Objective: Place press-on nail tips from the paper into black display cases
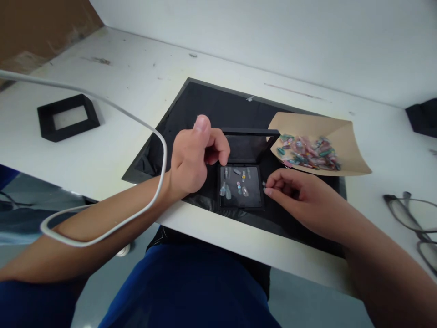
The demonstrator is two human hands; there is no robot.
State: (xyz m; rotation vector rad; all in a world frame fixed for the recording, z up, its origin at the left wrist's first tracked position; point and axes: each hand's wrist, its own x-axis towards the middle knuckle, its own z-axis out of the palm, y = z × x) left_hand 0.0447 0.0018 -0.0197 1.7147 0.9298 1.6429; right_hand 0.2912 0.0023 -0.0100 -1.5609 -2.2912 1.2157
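Observation:
A shallow black case with its hinged lid raised stands on the black mat. Several decorated false nails lie inside, some clear, some bluish, a few with small coloured ornaments. My left hand is at the case's left side, fingers curled in and thumb pointing up; I see nothing in it. Whether its fingers touch the lid is unclear. Just off the case's right edge, my right hand is closed in a pinch on a small false nail, mostly hidden by the fingertips.
Behind my right hand, a brown cardboard tray holds many coloured false nails. A black frame lies at left on the white table. Eyeglasses rest at far right. A white cable loops across my left forearm.

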